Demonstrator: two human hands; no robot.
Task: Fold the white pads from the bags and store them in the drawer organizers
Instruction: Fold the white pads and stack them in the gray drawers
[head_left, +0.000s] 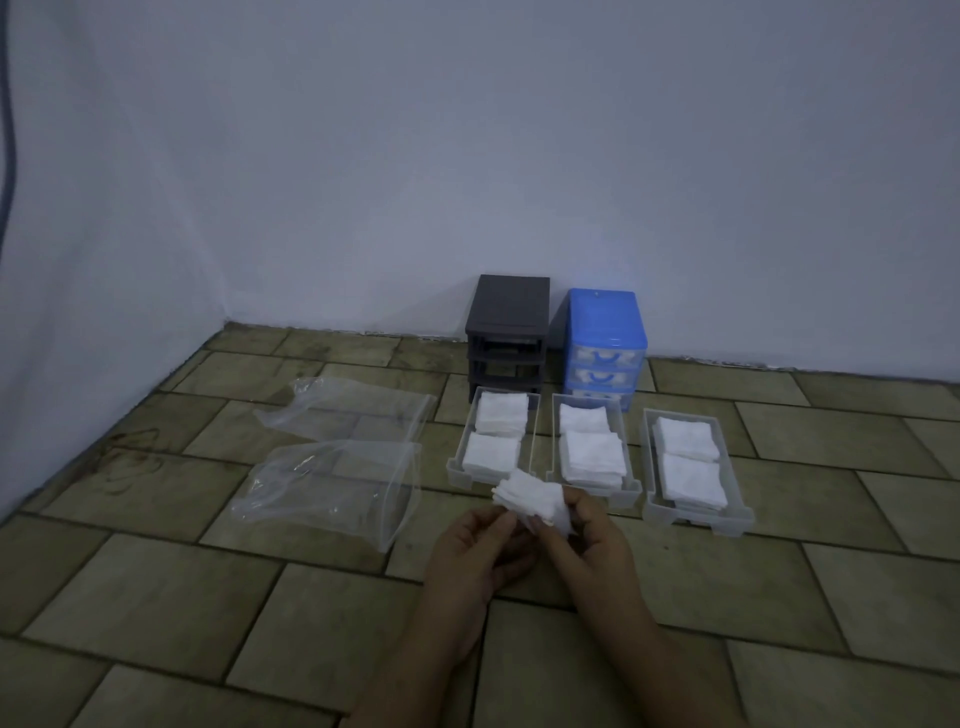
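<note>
white pad pinched in both grips, left hand and right hand (above tiled floor).

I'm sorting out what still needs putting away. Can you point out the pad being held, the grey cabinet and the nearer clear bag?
pad (535, 501), head view, middle of the white wad between both hands.
grey cabinet (511, 304), head view, its flat top.
nearer clear bag (332, 488), head view, middle of the plastic.

bare tiled floor lay open right of the hands; two clear bags blocked the left, three filled drawers crowded the space ahead.
</note>
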